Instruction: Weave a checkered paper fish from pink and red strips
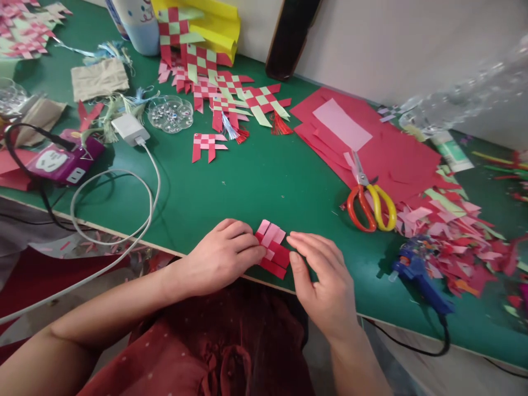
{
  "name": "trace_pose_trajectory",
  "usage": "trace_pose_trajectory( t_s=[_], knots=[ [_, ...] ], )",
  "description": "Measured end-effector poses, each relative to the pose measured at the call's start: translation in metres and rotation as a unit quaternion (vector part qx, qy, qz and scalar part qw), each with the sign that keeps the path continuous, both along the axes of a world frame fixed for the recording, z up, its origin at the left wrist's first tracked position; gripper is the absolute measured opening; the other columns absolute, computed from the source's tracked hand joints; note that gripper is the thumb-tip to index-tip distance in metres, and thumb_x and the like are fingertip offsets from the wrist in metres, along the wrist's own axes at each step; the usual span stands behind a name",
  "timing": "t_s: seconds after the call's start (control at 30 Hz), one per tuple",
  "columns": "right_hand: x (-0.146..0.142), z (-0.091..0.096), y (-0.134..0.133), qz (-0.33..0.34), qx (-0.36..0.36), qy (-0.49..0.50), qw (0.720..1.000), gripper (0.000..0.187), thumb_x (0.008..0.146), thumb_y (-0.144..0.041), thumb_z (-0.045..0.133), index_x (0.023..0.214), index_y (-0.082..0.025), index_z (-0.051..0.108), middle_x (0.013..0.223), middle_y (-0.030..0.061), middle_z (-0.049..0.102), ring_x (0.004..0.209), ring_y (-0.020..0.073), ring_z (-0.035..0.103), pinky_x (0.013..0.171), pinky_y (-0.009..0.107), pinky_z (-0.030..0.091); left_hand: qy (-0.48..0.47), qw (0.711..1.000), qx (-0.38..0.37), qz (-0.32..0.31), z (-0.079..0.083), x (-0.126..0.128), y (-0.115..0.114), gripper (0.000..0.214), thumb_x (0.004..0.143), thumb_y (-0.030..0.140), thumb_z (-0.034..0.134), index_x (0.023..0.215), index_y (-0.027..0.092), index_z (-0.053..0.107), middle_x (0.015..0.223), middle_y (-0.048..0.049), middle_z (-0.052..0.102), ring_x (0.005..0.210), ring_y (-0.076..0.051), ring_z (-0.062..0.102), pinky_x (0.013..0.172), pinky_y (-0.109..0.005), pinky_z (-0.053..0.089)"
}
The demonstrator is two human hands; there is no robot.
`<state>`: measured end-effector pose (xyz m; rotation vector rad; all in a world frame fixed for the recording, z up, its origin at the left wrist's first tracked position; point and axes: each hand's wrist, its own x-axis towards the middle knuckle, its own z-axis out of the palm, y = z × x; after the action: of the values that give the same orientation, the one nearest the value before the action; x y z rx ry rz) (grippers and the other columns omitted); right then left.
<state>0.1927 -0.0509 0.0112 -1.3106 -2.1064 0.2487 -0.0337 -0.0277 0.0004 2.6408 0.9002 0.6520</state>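
Observation:
A small woven piece of red and pink paper strips [273,242] lies near the table's front edge between my two hands. My left hand [225,254] grips its left side, the fingertips on top; the thumb is hidden. Just off its right edge is my right hand [324,275], with thumb and fingers parted and nothing visible between them. Some pink strips stick out at the top of the piece, while broad red strips show at its lower right.
Scissors [365,201] lie on red paper sheets [396,165]. A blue glue gun [423,278] sits by paper scraps [457,236]. Woven paper fish [208,142], a bead tray [170,114], a white charger [130,129] with looping cable and a purple power strip [68,159] are on the green table [256,187].

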Motion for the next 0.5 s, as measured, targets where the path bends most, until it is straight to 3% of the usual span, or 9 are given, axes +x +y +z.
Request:
trace_pose_trajectory(
  t_s=[0.13, 0.3, 0.5],
  knots=[
    [0.001, 0.001, 0.009, -0.026, 0.001, -0.013, 1.000, 0.022, 0.089, -0.012, 0.058, 0.110, -0.018, 0.065, 0.105, 0.0083, 0.069, 0.099, 0.0219, 0.060, 0.089, 0.042, 0.051, -0.010, 0.999, 0.018, 0.044, -0.001, 0.004, 0.001, 0.017, 0.096, 0.023, 0.055, 0.110, 0.017, 0.064, 0.103, -0.0051, 0.069, 0.101, -0.021, 0.055, 0.088, -0.036, 0.042],
    [-0.008, -0.003, 0.019, -0.031, -0.030, -0.046, 0.998, 0.026, 0.091, -0.021, 0.059, 0.117, -0.017, 0.063, 0.111, 0.0104, 0.065, 0.104, 0.0249, 0.055, 0.091, 0.045, 0.049, -0.020, 0.995, 0.008, 0.094, 0.002, 0.012, 0.004, 0.012, 0.095, 0.026, 0.057, 0.095, 0.019, 0.067, 0.091, -0.0023, 0.068, 0.093, -0.020, 0.054, 0.084, -0.037, 0.039],
    [-0.013, -0.007, 0.025, -0.032, -0.053, -0.030, 0.998, 0.014, 0.091, -0.022, 0.060, 0.105, -0.021, 0.064, 0.109, 0.0076, 0.065, 0.103, 0.0244, 0.053, 0.091, 0.045, 0.047, 0.006, 0.995, -0.026, 0.094, 0.000, 0.018, 0.005, 0.015, 0.097, 0.025, 0.054, 0.091, 0.019, 0.066, 0.091, -0.0015, 0.067, 0.092, -0.019, 0.052, 0.083, -0.036, 0.037]
  ],
)
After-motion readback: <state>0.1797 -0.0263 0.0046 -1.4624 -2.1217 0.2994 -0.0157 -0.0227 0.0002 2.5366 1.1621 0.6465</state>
